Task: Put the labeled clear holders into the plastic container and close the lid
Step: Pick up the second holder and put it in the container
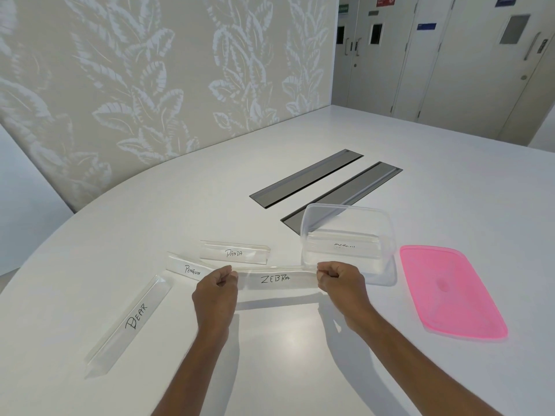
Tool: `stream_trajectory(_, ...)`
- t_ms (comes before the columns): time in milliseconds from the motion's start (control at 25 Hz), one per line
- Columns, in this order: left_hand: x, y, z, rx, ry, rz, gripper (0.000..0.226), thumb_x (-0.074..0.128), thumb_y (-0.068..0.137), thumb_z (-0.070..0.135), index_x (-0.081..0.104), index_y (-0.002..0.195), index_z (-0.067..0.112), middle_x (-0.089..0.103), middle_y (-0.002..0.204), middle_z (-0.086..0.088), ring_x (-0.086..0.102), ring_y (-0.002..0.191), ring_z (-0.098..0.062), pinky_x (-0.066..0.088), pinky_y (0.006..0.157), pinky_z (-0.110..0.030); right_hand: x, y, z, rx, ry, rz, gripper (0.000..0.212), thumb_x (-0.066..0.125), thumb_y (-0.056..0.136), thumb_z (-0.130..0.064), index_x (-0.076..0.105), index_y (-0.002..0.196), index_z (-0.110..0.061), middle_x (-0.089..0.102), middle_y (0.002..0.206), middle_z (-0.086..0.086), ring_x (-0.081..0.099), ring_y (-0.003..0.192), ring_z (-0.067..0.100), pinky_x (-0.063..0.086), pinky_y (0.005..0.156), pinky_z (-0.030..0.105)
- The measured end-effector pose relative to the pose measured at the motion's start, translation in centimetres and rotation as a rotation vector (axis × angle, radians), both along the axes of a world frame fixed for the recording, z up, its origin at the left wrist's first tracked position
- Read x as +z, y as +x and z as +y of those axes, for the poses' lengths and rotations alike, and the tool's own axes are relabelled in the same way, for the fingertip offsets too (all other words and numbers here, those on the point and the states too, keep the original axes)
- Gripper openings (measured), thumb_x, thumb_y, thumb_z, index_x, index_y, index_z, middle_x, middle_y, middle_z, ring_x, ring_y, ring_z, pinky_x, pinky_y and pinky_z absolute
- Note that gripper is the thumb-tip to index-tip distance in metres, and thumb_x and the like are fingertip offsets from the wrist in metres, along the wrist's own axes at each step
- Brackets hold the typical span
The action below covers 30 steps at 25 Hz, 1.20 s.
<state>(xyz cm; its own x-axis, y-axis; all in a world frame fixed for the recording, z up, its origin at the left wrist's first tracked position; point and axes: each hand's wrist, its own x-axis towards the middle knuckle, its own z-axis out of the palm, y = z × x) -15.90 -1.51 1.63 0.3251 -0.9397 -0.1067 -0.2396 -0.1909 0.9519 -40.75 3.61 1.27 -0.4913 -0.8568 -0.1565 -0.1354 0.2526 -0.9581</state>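
Both ends of the ZEBRA holder (274,279), low at frame centre just beside the plastic container (348,235), were pinched by the left hand (214,291) and right hand (341,280), a grip judged apt for light, stiff, slippery plastic.

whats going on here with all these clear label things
A person is holding the ZEBRA holder by its ends, left hand on one and right hand on the other, above the table in front of the open container. One holder already sits inside; its label is unreadable. The BEAR holder, PENGUIN holder and PANDA holder lie on the table. The pink lid lies beside the container.
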Motion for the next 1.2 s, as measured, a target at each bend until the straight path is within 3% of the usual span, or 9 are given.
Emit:
stream_trajectory(160,2.6,0.0,0.0,-0.005,-0.092,-0.013,0.028,0.073,0.099,0.026,0.080,0.126,0.020,0.077,0.105,0.014,0.063,0.093,0.015,0.041,0.076,-0.005,2.6,-0.3,0.4,0.003,-0.061,-0.072,0.019,0.072,0.092,-0.012,0.076,0.092,-0.031,0.080,0.099,-0.003,0.077,0.097,0.020,0.062,0.093,0.034)
stream_trajectory(400,7.0,-2.1,-1.1,-0.065,-0.201,0.013,0.031,0.073,0.100,0.026,0.078,0.129,0.020,0.077,0.118,0.013,0.062,0.098,0.019,0.040,0.082,-0.003,7.3,-2.8,-0.5,-0.039,-0.174,-0.009,0.019,0.077,0.090,-0.011,0.081,0.107,-0.018,0.081,0.099,-0.001,0.077,0.099,0.022,0.059,0.101,0.041)
stream_trajectory(560,9.5,-5.6,-2.5,-0.150,-0.256,0.024,0.028,0.070,0.100,0.024,0.079,0.126,0.024,0.075,0.115,0.012,0.070,0.101,-0.003,0.050,0.090,-0.015,9.9,-5.8,-1.4,-0.096,-0.209,0.069,0.021,0.078,0.089,-0.013,0.080,0.109,-0.019,0.080,0.100,-0.002,0.076,0.099,0.021,0.060,0.095,0.036)
stream_trajectory(640,10.1,-7.5,-3.6,-0.197,-0.271,0.019,0.024,0.068,0.099,0.021,0.078,0.117,0.031,0.070,0.098,0.018,0.067,0.089,-0.007,0.046,0.076,-0.006,10.5,-7.5,-2.0,-0.120,-0.204,0.074,0.022,0.078,0.090,-0.013,0.079,0.111,-0.018,0.079,0.102,0.000,0.076,0.100,0.023,0.060,0.086,0.031)
stream_trajectory(720,10.3,-9.3,-4.9,-0.219,-0.258,0.006,0.026,0.068,0.099,0.020,0.080,0.122,0.022,0.070,0.095,0.024,0.065,0.088,0.007,0.041,0.070,0.002,10.8,-9.2,-2.5,-0.148,-0.187,0.078,0.022,0.077,0.090,-0.013,0.078,0.111,-0.018,0.078,0.103,0.001,0.075,0.101,0.024,0.058,0.083,0.030)
stream_trajectory(920,9.8,-13.3,-7.5,-0.316,-0.191,0.002,0.034,0.068,0.099,0.020,0.077,0.131,0.014,0.074,0.107,0.015,0.070,0.101,-0.007,0.053,0.095,-0.022,10.1,-13.0,-3.4,-0.207,-0.108,0.075,0.025,0.076,0.090,-0.012,0.076,0.115,-0.014,0.075,0.109,0.003,0.074,0.106,0.027,0.060,0.082,0.033)
stream_trajectory(1040,8.7,-14.9,-8.6,-0.374,-0.149,-0.036,0.034,0.065,0.100,0.017,0.077,0.131,0.017,0.075,0.119,0.007,0.072,0.109,-0.017,0.053,0.082,-0.017,9.1,-14.6,-3.9,-0.215,-0.073,0.057,0.027,0.075,0.089,-0.007,0.075,0.117,-0.010,0.074,0.114,0.006,0.072,0.109,0.029,0.062,0.092,0.041)
stream_trajectory(1120,7.9,-15.7,-8.8,-0.417,-0.147,-0.073,0.029,0.062,0.099,0.014,0.077,0.119,0.029,0.070,0.104,0.008,0.066,0.098,-0.018,0.046,0.080,-0.019,8.4,-15.4,-4.2,-0.233,-0.041,0.078,0.019,0.073,0.088,-0.004,0.077,0.107,-0.006,0.074,0.116,0.014,0.071,0.103,0.032,0.061,0.091,0.043)
stream_trajectory(1200,7.2,-16.3,-8.9,-0.439,-0.126,-0.087,0.025,0.061,0.098,0.014,0.074,0.108,0.034,0.067,0.099,0.007,0.060,0.093,-0.015,0.046,0.085,-0.025,7.7,-15.9,-4.4,-0.255,-0.012,0.142,0.019,0.068,0.086,0.001,0.072,0.103,0.008,0.070,0.119,0.029,0.066,0.107,0.048,0.058,0.093,0.053)
